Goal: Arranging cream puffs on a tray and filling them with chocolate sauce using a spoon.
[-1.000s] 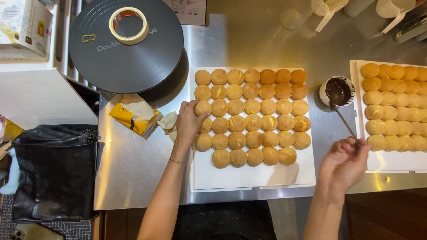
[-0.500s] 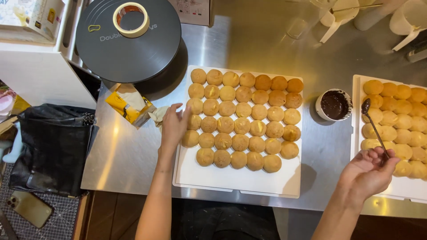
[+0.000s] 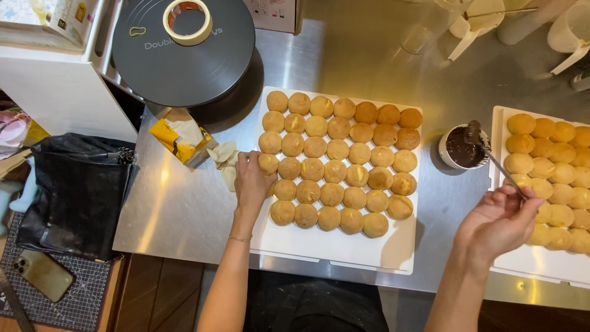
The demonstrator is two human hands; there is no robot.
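Beside the near tray's (image 3: 344, 249) left edge, the left hand (image 3: 251, 181) pinches one bun (image 3: 268, 163) in the outer column, fingers closed on it; more buns (image 3: 335, 169) fill the rows to its right. Just left of that grip lie crumpled tissues (image 3: 224, 157). Over the second tray (image 3: 501, 123), the right hand (image 3: 499, 221) clasps a spoon (image 3: 495, 161) by its handle, and beyond that grip the coated tip hangs over the chocolate cup (image 3: 462, 147), which sits between both trays.
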